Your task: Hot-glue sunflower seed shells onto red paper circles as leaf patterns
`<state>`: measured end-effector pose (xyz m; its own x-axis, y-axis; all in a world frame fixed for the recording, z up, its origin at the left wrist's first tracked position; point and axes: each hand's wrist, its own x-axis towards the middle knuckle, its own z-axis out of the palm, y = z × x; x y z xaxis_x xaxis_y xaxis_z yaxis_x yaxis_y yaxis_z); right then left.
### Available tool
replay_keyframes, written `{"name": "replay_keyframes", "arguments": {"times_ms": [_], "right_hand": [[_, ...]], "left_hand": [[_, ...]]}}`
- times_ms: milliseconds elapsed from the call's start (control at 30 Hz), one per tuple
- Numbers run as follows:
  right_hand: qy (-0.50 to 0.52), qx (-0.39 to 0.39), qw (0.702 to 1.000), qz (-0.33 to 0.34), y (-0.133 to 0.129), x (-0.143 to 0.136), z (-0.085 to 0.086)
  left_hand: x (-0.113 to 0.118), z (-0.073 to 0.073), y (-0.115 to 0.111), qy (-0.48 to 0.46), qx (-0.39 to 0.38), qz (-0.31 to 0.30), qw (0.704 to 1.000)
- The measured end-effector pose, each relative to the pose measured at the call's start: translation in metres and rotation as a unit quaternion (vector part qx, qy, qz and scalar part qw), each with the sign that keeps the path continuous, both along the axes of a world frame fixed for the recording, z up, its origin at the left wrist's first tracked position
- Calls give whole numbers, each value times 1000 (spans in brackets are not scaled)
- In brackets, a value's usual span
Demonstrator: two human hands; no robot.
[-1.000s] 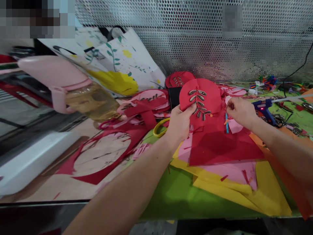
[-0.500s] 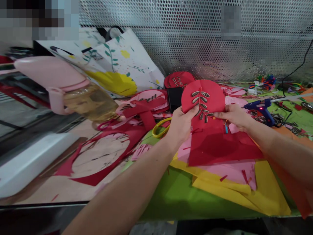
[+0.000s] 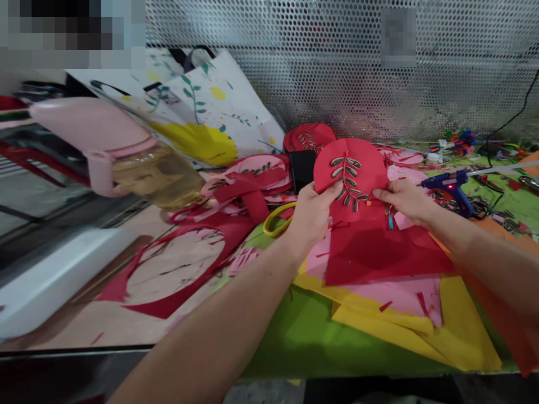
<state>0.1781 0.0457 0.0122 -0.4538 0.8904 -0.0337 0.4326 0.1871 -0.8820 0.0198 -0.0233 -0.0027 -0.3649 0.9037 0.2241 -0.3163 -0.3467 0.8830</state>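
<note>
Both hands hold up a red paper disc [image 3: 324,165] with striped sunflower seeds [image 3: 350,180] set along a stem like leaves on a branch. My left hand [image 3: 314,210] pinches its lower left edge, the thumb lying on its face by the seeds. At the lower right edge, my right hand [image 3: 404,199] grips it between thumb and fingers. Beneath the disc lies a red paper sheet [image 3: 379,258] on pink paper [image 3: 404,294] and yellow paper [image 3: 458,331]. More seed-decorated discs [image 3: 309,136] are stacked behind.
A blue glue gun [image 3: 452,188] with a lit red light rests at right beside loose seeds. Yellow-handled scissors [image 3: 275,221] lie left of the sheets. A pink-lidded bottle [image 3: 155,174], a floral bag [image 3: 236,101] and a cut-out red frame [image 3: 160,308] are further left.
My right hand has slid slightly right along the disc's edge. The disc stays almost in place, and the whole view has shifted a little.
</note>
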Motion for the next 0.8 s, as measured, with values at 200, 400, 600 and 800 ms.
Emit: {"name": "replay_keyframes", "arguments": {"times_ms": [200,400,600,800], "right_hand": [[47,-25,999,-12,-4,-3,0],[123,-48,991,-24,-1,-3,-3],[167,-41,985,-9,-5,-6,-6],[236,-33,971,-15,-13,-8,-5]], "left_hand": [[0,3,0,-10,-5,4,1000],[2,8,-2,-76,-43,-26,996],[3,2,-4,-97,-91,-73,988],[12,-1,-8,-128,-53,-139,981]]}}
